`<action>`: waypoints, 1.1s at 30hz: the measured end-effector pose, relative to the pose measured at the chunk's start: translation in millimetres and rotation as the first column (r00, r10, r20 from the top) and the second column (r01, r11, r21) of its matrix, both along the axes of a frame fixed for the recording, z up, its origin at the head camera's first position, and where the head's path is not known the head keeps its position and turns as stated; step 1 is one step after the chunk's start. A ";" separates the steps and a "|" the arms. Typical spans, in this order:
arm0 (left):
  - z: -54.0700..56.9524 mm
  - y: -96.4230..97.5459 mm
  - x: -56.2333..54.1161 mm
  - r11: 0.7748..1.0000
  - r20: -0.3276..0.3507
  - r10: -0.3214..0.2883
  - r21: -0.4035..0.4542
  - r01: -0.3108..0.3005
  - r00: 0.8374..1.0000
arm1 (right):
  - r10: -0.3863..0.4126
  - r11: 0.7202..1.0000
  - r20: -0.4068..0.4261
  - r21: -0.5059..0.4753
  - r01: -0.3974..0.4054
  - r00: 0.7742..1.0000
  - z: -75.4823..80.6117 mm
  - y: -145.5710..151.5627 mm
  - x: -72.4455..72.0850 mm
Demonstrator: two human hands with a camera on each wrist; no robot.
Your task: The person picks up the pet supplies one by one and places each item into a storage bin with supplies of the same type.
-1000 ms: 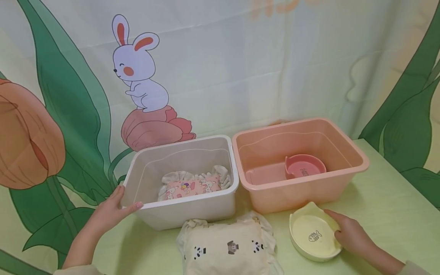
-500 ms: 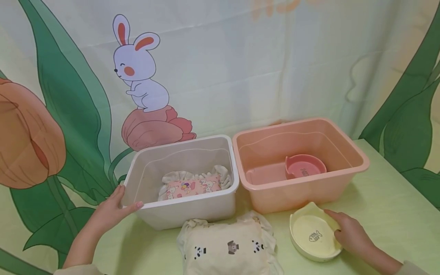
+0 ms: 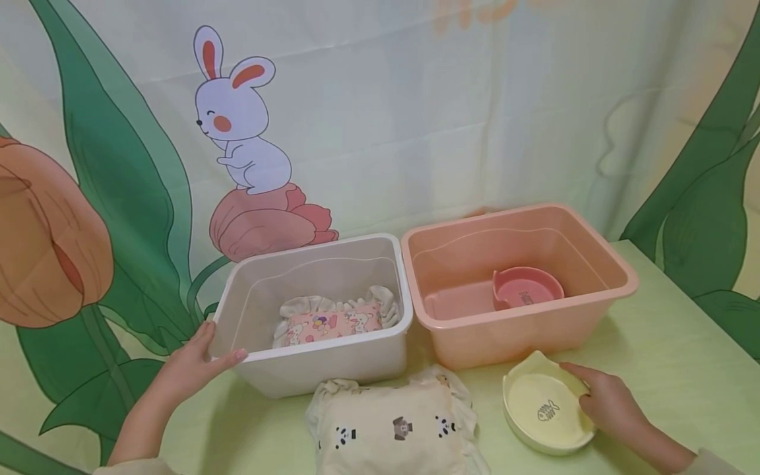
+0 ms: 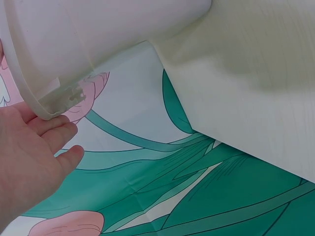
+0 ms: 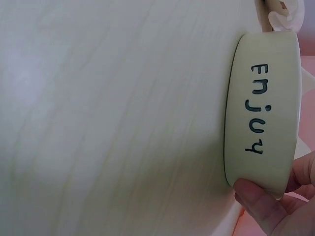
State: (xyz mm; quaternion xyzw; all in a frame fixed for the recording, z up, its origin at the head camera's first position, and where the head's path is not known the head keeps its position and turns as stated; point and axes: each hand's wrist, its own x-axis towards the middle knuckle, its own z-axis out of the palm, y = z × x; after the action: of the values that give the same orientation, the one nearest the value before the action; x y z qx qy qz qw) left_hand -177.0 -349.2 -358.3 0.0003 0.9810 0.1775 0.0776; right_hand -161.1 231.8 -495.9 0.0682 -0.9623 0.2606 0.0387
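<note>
My left hand (image 3: pixel 189 363) holds the near left corner of a white plastic bin (image 3: pixel 320 369), thumb along the rim and fingers on the outer side. Inside that bin lies a small pink ruffled pillow (image 3: pixel 332 323). With my right hand (image 3: pixel 611 406) I pinch the right edge of a pale yellow cat-eared pet bowl (image 3: pixel 549 412), which has a fish-bone print inside. In the right wrist view the bowl's wall (image 5: pixel 263 108) reads "Enjoy", and my thumb (image 5: pixel 258 204) presses its lower side. A cream ruffled pillow (image 3: pixel 380 422) with animal faces lies between my hands.
A peach plastic bin (image 3: pixel 505 333) stands right of the white one, with a pink pet bowl (image 3: pixel 528 287) inside. Both bins sit on a pale green tabletop (image 3: pixel 671 376). Behind hangs a printed cloth (image 3: pixel 404 132) with a rabbit and tulips.
The yellow bowl and my right hand have shifted very slightly to the right. My left hand, the bins and the pillows stay where they were.
</note>
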 end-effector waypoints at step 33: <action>0.4 -0.2 -1.1 1.000 0.002 0.004 -0.002 -0.004 1.000 | -0.015 0.996 0.100 -0.082 0.023 0.995 10.7 3.4 -2.8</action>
State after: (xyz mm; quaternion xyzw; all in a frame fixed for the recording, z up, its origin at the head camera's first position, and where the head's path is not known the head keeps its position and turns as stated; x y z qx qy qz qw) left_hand -178.2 -349.4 -357.9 -0.0018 0.9811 0.1767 0.0783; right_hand -163.9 235.2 -485.3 0.0442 -0.9520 0.3029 -0.0039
